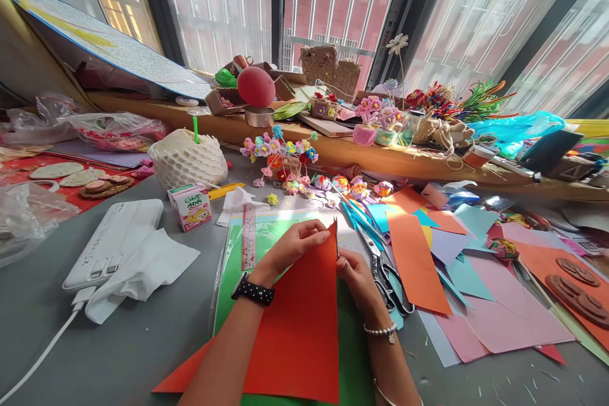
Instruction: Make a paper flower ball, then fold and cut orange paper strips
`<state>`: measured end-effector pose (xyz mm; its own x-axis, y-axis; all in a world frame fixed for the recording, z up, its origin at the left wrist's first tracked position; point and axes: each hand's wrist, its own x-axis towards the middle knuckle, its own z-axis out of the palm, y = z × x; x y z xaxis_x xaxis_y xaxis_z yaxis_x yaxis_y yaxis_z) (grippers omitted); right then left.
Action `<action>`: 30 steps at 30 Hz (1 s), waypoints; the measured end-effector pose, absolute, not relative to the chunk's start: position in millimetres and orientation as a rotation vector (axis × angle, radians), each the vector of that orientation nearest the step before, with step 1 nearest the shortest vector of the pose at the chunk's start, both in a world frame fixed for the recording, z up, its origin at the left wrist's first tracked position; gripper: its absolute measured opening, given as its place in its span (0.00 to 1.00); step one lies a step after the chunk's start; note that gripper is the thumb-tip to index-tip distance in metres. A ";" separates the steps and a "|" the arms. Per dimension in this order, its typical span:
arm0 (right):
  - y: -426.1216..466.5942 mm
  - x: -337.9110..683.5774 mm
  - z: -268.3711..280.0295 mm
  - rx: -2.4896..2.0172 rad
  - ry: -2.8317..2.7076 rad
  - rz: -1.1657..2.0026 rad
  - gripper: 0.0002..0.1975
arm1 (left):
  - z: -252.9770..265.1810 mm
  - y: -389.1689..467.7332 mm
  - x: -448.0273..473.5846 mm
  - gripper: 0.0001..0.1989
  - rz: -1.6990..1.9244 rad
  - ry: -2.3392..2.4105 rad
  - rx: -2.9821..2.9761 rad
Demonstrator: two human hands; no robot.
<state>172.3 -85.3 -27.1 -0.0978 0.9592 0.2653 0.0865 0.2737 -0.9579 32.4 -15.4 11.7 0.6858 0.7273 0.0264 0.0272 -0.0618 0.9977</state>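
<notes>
A large orange-red sheet of paper (295,330) lies over green paper (280,235), with one corner pointing to the lower left. My left hand (299,244) pinches the top of the orange-red sheet. Small scissors (336,241) are in my right hand (354,276), their blades upright along the sheet's right edge near its top. Most of the scissors' handles are hidden by my fingers. Just right of that hand lies a larger pair of scissors (380,273) with black handles. A ruler (248,236) rests on the green paper left of my left hand.
Coloured paper pieces (499,304) spread across the right side, beside an orange strip (416,260). On the left stand a white power bank (117,241), a tissue (147,266), a small drink carton (190,208) and a coconut (188,158). Craft flowers (280,158) stand behind.
</notes>
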 end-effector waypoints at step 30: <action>-80.3 170.8 -31.7 -1.255 -1.328 0.932 0.21 | 21.7 -6.4 27.5 0.14 0.878 0.804 1.681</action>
